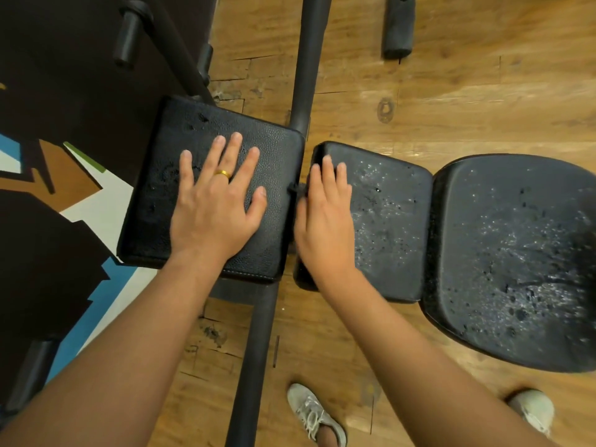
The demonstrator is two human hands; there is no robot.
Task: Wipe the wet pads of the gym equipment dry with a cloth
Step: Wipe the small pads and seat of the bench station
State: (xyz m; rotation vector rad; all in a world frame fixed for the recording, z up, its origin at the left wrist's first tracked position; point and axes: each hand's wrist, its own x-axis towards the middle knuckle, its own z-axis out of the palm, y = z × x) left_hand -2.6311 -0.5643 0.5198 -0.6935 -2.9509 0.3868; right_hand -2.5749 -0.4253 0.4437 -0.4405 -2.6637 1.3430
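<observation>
Vinyl, pebbled and water-beaded: square pad (pixel 151 204) at 9 o'clock, middle pad (pixel 393 227) at centre, seat pad (pixel 516 253) at 3 o'clock. They are probably cushioned, slick and frame-fixed, so press from above. Left grip (pixel 209 204) and right grip (pixel 325 227) lie flat, fingers straight, holding nothing; no cloth shows.

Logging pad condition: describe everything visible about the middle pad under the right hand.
The middle pad is black, grained, leather-like, with rounded corners, lying flat. Droplets glisten across its bare surface. The right hand rests flat on its left end, fingers straight. Its right edge abuts the large seat pad; a narrow gap separates it from the square pad.
</observation>
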